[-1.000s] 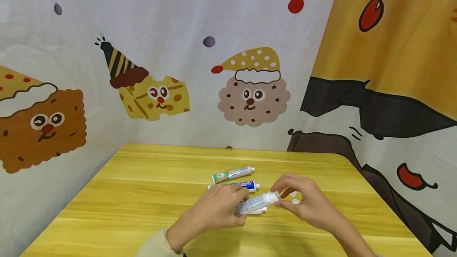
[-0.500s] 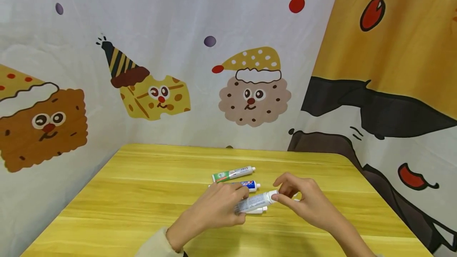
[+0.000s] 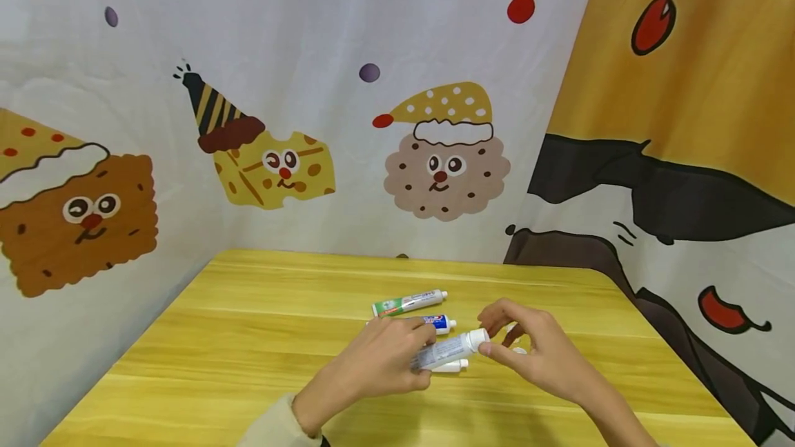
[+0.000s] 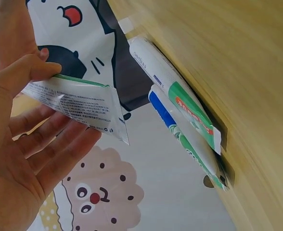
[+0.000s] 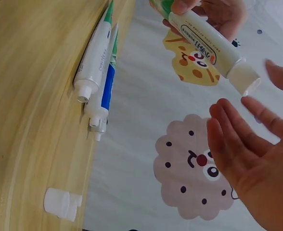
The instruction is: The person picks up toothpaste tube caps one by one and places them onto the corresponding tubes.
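My left hand (image 3: 386, 356) grips a white toothpaste tube (image 3: 442, 352) above the table, thumb on one side and fingers on the other. In the left wrist view, the tube's flat crimped end (image 4: 113, 115) sticks out past that hand, printed with small text and edged in green. A wide white cap (image 5: 243, 78) sits on the other end, pointing toward my right hand (image 3: 539, 350). The right hand's fingers are spread around this cap without pinching it; in the right wrist view, the index fingertip (image 5: 247, 102) is right at the cap's rim and the thumb is apart from it.
Beyond the hands lie a green-and-white toothpaste tube (image 3: 410, 303) and a blue-and-white one (image 3: 441, 324). Another white tube (image 3: 452, 366) is partly hidden under the held one. Loose white caps (image 5: 57, 201) lie on the wooden table (image 3: 248, 336). A cartoon-printed curtain (image 3: 310, 33) stands behind.
Half a second ago my right thumb and fingers closed in on the cap; now they have spread away from it. My left hand keeps its grip, and the view has shifted slightly.
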Tool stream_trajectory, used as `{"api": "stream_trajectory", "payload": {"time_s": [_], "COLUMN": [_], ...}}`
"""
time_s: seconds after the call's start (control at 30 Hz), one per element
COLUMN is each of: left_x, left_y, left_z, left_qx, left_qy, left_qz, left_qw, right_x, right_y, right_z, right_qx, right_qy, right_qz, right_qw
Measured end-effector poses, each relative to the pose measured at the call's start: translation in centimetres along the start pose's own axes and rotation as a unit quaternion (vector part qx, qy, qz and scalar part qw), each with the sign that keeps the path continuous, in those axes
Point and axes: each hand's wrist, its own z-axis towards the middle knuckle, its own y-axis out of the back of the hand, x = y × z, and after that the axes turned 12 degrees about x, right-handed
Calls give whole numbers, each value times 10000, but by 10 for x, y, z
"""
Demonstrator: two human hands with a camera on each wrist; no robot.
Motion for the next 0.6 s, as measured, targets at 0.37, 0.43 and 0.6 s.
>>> {"api": "stream_trajectory", "payload": {"time_s": [0.37,0.43,0.6], "left_x": [3,3,2], "left_y": [4,4,4], "left_z": [-1,-1,-2], "left_qx": [-21,-19,-13], "left_qy": [38,38,66], "left_qz": [-10,-26,-34], "left_qw": [10000,10000,10000], "right_x": [-4,-3,-4], "right_y": [1,0,-3], "right_z": [0,0,0], "right_qx": [-146,-212,-321], "right_qy": [975,923,732], "right_qz": [-95,-125,-228], "right_qw": [9951,9954,9965]}}
